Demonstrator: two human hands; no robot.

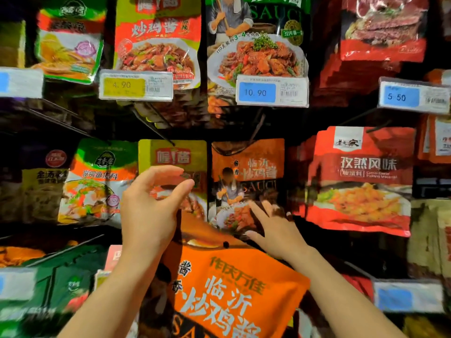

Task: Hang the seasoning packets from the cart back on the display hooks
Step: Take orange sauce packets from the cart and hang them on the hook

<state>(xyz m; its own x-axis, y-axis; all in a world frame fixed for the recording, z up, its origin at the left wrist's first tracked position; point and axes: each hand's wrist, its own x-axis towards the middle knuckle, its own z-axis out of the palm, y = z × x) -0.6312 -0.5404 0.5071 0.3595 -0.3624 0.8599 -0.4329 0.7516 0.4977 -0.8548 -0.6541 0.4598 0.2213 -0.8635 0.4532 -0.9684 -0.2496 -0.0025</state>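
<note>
The orange seasoning packet [234, 289] lay low in front of the display, tilted, its hang-hole end pointing up toward the hooks and its long axis running down to the right. The left hand [148, 211] hovered above its upper edge, grip wide, fingers curved and holding nothing. The right hand [275, 230] spread its fingers against a hanging orange packet [249, 172].

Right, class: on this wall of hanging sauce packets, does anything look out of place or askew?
Yes. The large orange packet low in the middle sits tilted, its hang hole free of any hook, between the left hand and right hand. The packets around it hang straight.
</note>
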